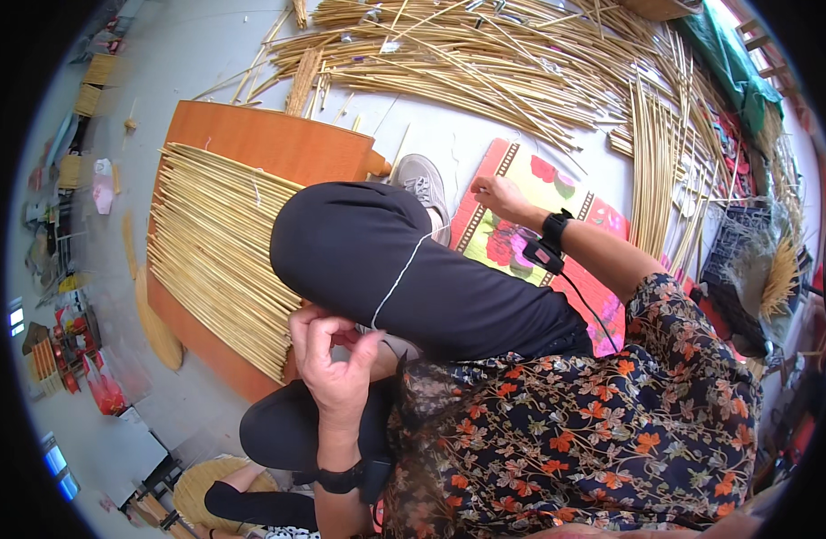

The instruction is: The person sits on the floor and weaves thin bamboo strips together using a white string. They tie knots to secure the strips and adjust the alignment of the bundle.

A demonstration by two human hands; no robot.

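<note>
A mat of pale straw-coloured stalks (220, 256), laid side by side, lies on an orange-brown wooden board (260, 139) left of my raised knee. Beside the mat's near edge is my left hand (330, 359), its fingers bent and its thumb standing apart from them. A thin white string (402, 277) crosses my dark trouser leg, from close to the left thumb toward my right hand. My right hand (501, 196) is out past the knee, thumb and fingers pinched together at the string's far end. What lies behind the left fingers is hidden.
Loose stalks (449, 63) are heaped across the far floor, with a bundle (651, 171) at the right. My grey shoe (420, 180) rests by the board's corner, near a flowered cushion (543, 184). Another person's leg (260, 508) shows at lower left.
</note>
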